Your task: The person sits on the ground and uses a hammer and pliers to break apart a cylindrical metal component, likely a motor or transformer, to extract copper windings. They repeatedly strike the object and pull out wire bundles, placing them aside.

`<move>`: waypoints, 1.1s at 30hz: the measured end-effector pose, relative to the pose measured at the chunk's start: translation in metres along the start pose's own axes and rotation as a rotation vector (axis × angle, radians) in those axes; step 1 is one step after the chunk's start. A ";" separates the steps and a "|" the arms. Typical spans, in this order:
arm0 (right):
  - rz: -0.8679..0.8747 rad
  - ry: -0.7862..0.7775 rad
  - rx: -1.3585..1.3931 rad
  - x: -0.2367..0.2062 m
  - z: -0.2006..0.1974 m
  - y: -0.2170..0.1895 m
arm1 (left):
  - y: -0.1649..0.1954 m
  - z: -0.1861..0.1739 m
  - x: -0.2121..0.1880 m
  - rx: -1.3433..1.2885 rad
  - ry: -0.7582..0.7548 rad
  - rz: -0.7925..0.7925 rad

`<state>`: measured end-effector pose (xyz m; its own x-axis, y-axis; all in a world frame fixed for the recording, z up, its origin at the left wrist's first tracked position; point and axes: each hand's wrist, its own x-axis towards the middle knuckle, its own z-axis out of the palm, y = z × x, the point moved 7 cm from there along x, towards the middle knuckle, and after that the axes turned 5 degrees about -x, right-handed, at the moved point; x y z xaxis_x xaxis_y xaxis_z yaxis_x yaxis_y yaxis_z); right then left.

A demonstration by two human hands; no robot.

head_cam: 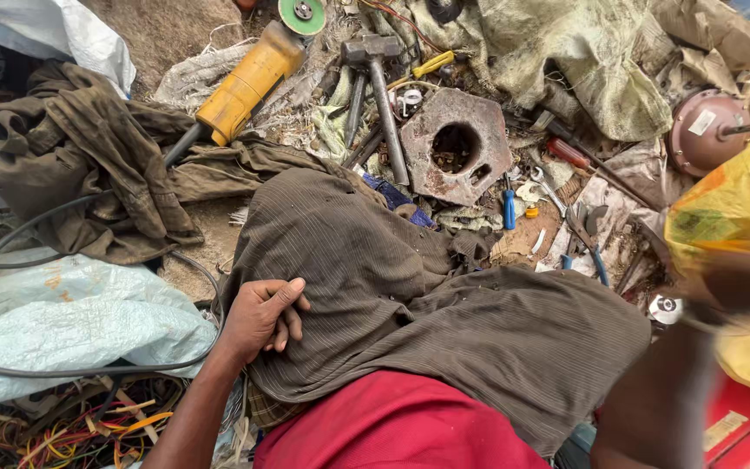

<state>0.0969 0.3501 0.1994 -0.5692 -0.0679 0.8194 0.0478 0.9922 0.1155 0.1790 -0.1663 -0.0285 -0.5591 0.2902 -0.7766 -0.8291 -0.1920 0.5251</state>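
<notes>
My left hand [264, 316] rests on my brown-trousered thigh [410, 287], fingers loosely curled, holding nothing. My right hand [744, 278] is blurred at the right edge and grips a yellow plastic bag [740, 204] lifted close to the camera. I sit on the ground in a red shirt [401, 430]. Ahead of my knee lie a rusty metal block with a round hole [457, 143] and two hammers [379, 82].
A yellow angle grinder [249, 82] with a green disc lies at the top, its black cable looping left. Screwdrivers [509, 208], pliers and small parts litter the ground. Brown cloth [80, 156], white sacks [62, 313], tangled coloured wires [71, 430] sit left; a round motor housing [705, 130] right.
</notes>
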 end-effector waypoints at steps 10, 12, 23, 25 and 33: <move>0.015 -0.545 0.271 -0.028 0.058 -0.001 | 0.005 0.002 -0.005 0.002 0.006 0.087; 0.040 -0.306 0.237 0.007 0.027 0.025 | 0.001 -0.001 -0.003 0.009 0.011 0.081; 0.126 -0.975 0.178 -0.120 0.097 -0.036 | 0.010 0.002 -0.009 0.085 0.023 0.013; 0.328 -1.057 0.184 -0.137 0.102 -0.037 | 0.023 0.011 -0.019 0.107 0.078 0.075; 1.066 -1.164 1.055 -0.142 0.047 -0.092 | 0.144 0.153 -0.026 0.883 0.165 1.144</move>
<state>0.1343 0.2735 0.0462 -0.8604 0.1790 -0.4772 0.5088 0.2484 -0.8243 0.0743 -0.0578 0.1206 -0.9440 0.2567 0.2071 0.2997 0.4054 0.8636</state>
